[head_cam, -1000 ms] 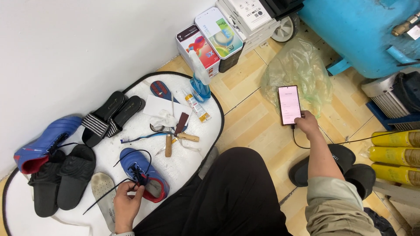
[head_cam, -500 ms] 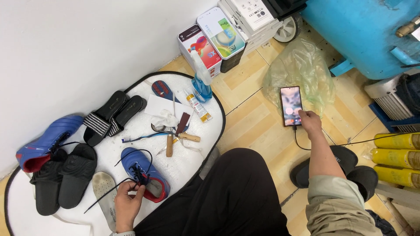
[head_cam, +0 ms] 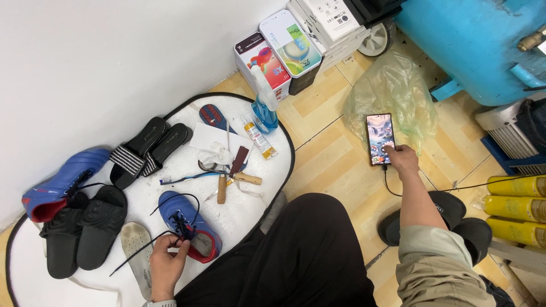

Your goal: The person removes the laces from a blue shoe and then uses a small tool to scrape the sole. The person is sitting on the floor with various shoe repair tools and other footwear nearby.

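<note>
- White mat (head_cam: 68,284) on wooden floor
- Left hand (head_cam: 165,262) pinches black lace (head_cam: 136,250) of blue shoe (head_cam: 187,224); lacing under way
- Right hand (head_cam: 402,159), unclenched, taps phone (head_cam: 380,138)

Phone (head_cam: 380,139) now flat on floor, right hand (head_cam: 401,160) lowered

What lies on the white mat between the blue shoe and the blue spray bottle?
In the head view, between the blue shoe and the blue spray bottle lie wooden-handled tools and a glue tube.

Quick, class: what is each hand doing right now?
Left hand: closed, pinching the black lace of the blue shoe.
Right hand: open, fingers on the phone.
</note>
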